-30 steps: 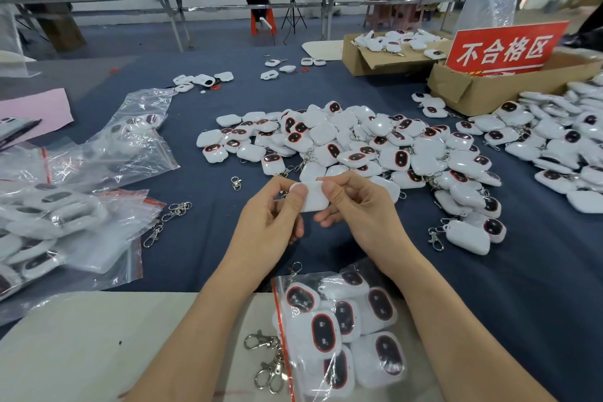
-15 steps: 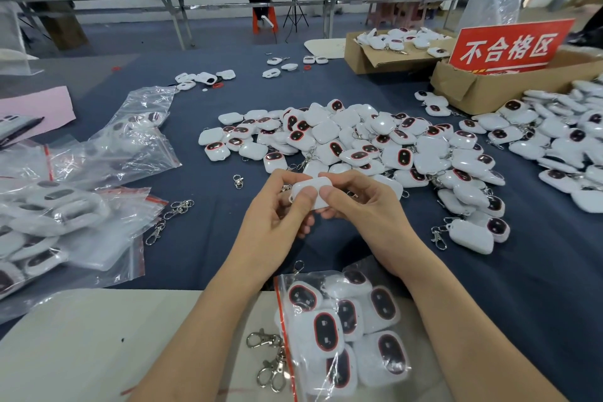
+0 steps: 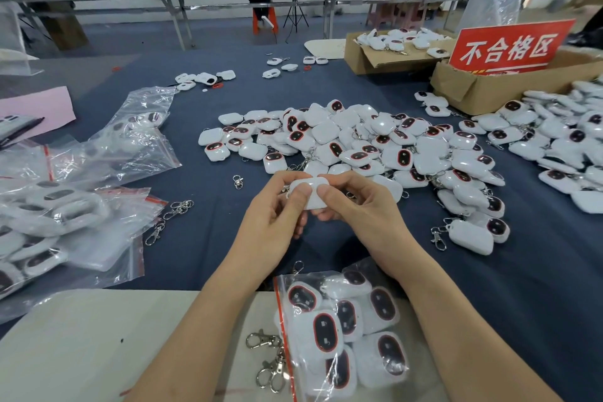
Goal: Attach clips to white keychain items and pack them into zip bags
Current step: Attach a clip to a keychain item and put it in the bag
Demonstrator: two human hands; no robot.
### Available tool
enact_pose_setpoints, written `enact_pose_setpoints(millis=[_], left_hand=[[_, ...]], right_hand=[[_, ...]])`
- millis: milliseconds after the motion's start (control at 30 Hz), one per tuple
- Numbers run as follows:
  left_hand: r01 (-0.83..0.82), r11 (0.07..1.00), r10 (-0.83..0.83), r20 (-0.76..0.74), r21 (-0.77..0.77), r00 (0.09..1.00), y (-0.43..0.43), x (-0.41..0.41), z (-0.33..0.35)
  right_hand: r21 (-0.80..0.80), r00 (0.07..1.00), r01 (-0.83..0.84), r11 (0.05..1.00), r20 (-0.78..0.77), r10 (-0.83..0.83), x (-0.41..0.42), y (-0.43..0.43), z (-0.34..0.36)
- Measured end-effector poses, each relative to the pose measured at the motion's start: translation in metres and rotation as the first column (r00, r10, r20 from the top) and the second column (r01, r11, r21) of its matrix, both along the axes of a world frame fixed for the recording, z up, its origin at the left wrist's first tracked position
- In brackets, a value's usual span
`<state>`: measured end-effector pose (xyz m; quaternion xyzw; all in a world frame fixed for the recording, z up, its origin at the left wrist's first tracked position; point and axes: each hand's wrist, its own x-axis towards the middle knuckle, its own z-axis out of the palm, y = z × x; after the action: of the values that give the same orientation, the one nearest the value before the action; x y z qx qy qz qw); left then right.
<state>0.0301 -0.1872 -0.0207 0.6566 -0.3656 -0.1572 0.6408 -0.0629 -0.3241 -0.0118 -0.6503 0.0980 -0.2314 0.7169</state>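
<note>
We note left hand (image 3: 274,215) and right hand (image 3: 355,209) both pinching one white keychain item (image 3: 311,194) just near of the pile (image 3: 359,140); we advise steadying its corner before hooking on the loose clip (image 3: 237,181) lying left.

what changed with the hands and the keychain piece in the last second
The left hand and right hand drew closer around the white keychain item; their thumbs, at its ends before, now sit nearer together on top. Both keep hold. The pile, the packed zip bag and the loose clips stayed put.
</note>
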Motion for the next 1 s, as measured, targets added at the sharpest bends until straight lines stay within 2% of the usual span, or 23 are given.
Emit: enact_pose_setpoints(millis=[200,267,367,433,600,1000], left_hand=[[-0.013,0.999,0.007,-0.206,-0.032,0.979,0.0,0.006,0.002],[-0.024,1.0,0.022,-0.152,-0.009,0.988,-0.002,0.002,0.001],[-0.025,1.0,0.023,-0.101,-0.017,0.995,-0.004,-0.004,0.001],[-0.01,1.0,0.009,-0.06,-0.011,0.998,-0.003,-0.005,0.001],[-0.01,0.999,0.006,-0.093,-0.047,0.996,-0.001,-0.003,0.003],[-0.044,0.998,0.041,-0.065,-0.04,0.997,0.0,-0.002,0.002]], right_hand=[[-0.094,0.981,-0.179,0.979,0.055,0.184,-0.003,0.001,0.003],[-0.096,0.987,-0.126,0.987,0.088,0.134,-0.002,0.003,0.003],[-0.109,0.995,0.077,0.991,0.064,-0.071,0.002,0.002,-0.001],[-0.119,0.988,0.149,0.982,0.054,-0.143,0.004,0.0,-0.003],[-0.128,0.991,0.118,0.985,0.083,-0.108,0.004,0.002,-0.004],[-0.078,0.989,0.031,0.996,0.145,-0.019,0.003,0.002,-0.007]])
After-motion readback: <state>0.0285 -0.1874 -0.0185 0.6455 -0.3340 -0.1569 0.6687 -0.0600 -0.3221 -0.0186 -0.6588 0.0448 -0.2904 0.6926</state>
